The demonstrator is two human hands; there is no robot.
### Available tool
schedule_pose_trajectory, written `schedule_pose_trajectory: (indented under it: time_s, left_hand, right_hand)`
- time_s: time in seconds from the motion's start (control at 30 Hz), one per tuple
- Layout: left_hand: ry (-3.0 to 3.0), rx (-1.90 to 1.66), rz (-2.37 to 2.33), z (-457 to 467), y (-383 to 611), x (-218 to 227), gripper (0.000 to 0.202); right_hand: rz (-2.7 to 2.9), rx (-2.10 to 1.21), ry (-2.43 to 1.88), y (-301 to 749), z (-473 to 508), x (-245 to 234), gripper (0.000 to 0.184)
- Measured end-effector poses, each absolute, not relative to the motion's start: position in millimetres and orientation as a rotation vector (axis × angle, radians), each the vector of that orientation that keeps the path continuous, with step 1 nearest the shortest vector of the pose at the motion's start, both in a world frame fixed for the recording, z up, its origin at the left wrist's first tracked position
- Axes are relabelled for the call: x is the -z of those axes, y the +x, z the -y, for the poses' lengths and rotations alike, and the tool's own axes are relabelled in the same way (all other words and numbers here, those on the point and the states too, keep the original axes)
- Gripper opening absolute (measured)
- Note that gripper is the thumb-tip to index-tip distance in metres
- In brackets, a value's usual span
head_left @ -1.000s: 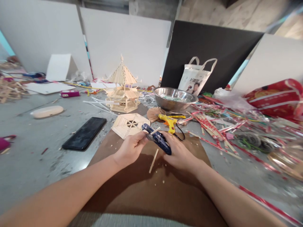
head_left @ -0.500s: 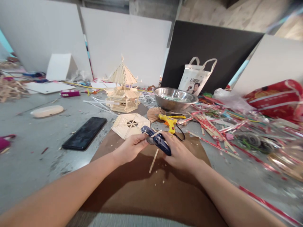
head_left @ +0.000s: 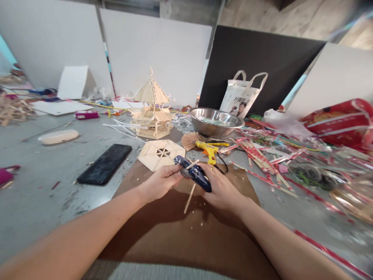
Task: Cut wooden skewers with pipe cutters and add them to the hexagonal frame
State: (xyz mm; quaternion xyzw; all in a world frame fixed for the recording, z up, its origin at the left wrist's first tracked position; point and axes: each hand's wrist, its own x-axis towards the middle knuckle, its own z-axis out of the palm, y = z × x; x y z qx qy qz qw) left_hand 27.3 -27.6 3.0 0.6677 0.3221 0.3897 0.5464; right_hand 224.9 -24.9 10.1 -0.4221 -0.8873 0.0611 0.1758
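Note:
My right hand is closed around the dark blue handles of a hand cutter. A short pale wooden stick crosses the cutter near its head. My left hand is pinched at the cutter's metal end, thumb and fingers together; what lies between the fingertips is mostly hidden, apparently the stick's end. Below the cutter a longer stick slants over the brown board. Just beyond my hands lies a flat hexagonal panel of sticks.
Behind the panel stands a stick-built pagoda. A yellow glue gun with a black cord lies near a steel bowl. Left are a black phone and a white oval case. Red-and-white wrappers clutter the right.
Almost nothing differs. Both hands and the cutter hold the same position, and the view has shifted very slightly.

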Motion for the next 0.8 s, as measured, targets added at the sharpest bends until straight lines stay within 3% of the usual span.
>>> schedule_pose_trajectory:
  time_s: [0.8]
  left_hand:
    - [1.21, -0.819, -0.712, 25.8, 26.9, -8.7, 0.026]
  right_hand:
    - [2.502, -0.187, -1.438, 219.9, 34.2, -25.3, 0.048]
